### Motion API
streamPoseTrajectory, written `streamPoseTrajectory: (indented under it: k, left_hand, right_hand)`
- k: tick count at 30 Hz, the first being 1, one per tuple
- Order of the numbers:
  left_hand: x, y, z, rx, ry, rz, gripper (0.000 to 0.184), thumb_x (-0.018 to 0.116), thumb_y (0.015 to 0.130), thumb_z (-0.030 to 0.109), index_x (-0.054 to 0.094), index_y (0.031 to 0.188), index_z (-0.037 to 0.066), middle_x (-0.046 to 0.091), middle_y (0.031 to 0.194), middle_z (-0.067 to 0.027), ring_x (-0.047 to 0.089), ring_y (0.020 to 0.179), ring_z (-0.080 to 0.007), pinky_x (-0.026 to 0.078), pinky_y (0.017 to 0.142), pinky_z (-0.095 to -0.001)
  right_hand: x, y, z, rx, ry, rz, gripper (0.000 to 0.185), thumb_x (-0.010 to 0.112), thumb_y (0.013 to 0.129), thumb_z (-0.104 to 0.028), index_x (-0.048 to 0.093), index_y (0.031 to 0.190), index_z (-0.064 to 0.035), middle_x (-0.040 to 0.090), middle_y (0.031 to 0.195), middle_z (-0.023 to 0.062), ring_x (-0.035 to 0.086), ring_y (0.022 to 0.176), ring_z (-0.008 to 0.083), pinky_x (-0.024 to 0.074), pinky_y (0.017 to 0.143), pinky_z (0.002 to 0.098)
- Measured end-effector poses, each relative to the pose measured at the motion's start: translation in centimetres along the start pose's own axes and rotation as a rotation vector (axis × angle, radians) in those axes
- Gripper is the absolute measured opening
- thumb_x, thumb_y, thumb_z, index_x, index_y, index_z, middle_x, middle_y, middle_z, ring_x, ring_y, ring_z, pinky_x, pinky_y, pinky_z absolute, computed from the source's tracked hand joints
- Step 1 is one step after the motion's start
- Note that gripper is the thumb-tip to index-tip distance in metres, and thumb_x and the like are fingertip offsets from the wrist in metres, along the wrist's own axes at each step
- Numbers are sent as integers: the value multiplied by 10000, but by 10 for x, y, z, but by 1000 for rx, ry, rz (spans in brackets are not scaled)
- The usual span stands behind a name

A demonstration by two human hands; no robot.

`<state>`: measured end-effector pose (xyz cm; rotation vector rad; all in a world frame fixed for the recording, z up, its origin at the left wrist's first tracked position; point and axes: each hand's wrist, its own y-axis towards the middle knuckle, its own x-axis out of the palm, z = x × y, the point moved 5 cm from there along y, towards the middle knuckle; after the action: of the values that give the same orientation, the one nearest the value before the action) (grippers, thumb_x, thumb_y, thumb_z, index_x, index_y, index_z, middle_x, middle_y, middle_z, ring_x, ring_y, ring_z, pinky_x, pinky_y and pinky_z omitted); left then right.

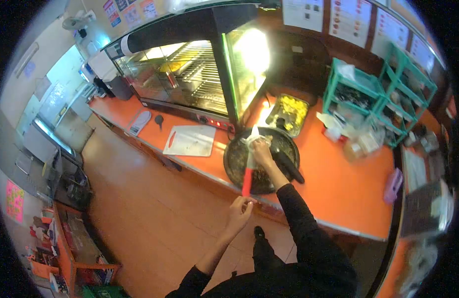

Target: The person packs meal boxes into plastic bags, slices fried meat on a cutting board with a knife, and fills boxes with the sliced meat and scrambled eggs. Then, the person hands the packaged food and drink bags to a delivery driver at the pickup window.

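Over the large dark round pan [234, 166], my right hand [261, 151] is closed around a whitish cloth or paper [250, 141] and the pale blade of a red-handled utensil [247, 182]. The blade tip points up, away from me. My left hand [241, 211] is below the pan's near edge, its fingers curled together at the lower end of the red handle. A thick black handle [288, 166] lies across the pan's right side. Behind the pan sits a metal tray of yellow food [293, 111], with a dark utensil in it.
Left of the pan, a white cutting board [190, 140] lies on the orange counter [333, 184]. A lit glass display cabinet [189, 79] stands behind it. Green baskets [356, 87] and plastic bags [361, 141] are at the right. A purple object [393, 186] lies near the right edge.
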<state>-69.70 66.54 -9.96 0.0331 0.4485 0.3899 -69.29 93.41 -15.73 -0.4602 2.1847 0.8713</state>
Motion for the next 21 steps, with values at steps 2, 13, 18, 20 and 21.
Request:
streamPoseTrajectory:
  k: [2, 13, 18, 20, 21]
  left_hand:
    - [-2, 49, -11, 14, 30, 59, 162, 563, 888, 177, 639, 924, 38, 601, 838, -98, 589, 728, -183, 466, 648, -304]
    - [-18, 156, -10, 112, 124, 122, 136, 603, 820, 138, 609, 852, 6, 604, 734, -209, 617, 702, -378, 475, 629, -442]
    - [-44, 139, 0, -46, 7, 126, 150, 612, 815, 133, 590, 760, -5, 603, 741, -213, 614, 701, -390, 474, 623, -453]
    - [-66, 130, -4, 19, 46, 242, 168, 618, 816, 145, 578, 742, 0, 594, 718, -204, 607, 678, -380, 474, 603, -441]
    - [-84, 128, -8, 14, 115, 277, 182, 619, 815, 151, 563, 716, 9, 577, 688, -195, 602, 656, -364, 473, 576, -423]
  right_hand:
    - [7, 18, 9, 136, 171, -76, 226, 543, 838, -106, 634, 1014, 3, 572, 1101, 210, 524, 1080, 372, 415, 931, 465]
    - [-103, 17, -134, -119, 392, -99, 424, 448, 923, -127, 455, 1329, -6, 538, 1176, 212, 487, 1116, 341, 349, 977, 417]
    - [-67, 18, -119, 375, 953, 18, 261, 479, 921, -157, 550, 1093, 26, 555, 1023, 96, 505, 988, 132, 439, 825, 263]
    - [-34, 20, -126, 588, 1121, -19, 305, 482, 936, -191, 513, 1172, -1, 541, 1088, 84, 502, 1012, 147, 425, 869, 277]
    - [-23, 25, -138, 639, 1196, -18, 345, 475, 948, -217, 485, 1226, -13, 531, 1136, 83, 497, 1041, 158, 410, 906, 285]
